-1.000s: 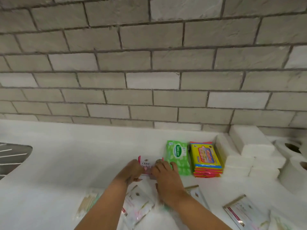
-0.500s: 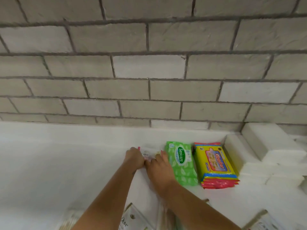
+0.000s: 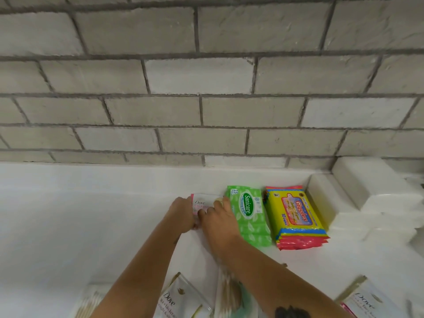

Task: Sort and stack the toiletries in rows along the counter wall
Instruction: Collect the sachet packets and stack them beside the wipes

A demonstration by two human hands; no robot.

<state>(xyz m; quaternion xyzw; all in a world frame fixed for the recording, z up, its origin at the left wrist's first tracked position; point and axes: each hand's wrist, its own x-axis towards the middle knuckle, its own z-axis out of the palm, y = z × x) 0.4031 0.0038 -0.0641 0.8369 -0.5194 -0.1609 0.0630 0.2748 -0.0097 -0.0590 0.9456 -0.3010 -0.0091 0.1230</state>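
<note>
Your left hand (image 3: 183, 213) and right hand (image 3: 219, 220) both grip the pink-edged Dove sachet (image 3: 202, 201), which lies on the white worktop (image 3: 91, 214) near the brick wall, just left of the green Sanicare wipes pack (image 3: 249, 214) and yellow Giggles wipes stack (image 3: 296, 216).

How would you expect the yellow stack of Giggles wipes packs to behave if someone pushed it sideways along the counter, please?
The Giggles wipes stack looks like several soft, glossy flat packs, so its layers would probably slide and fan out rather than move as one. It lies flat and low, so tipping seems unlikely. The packs would likely flex somewhat when lifted.
</note>
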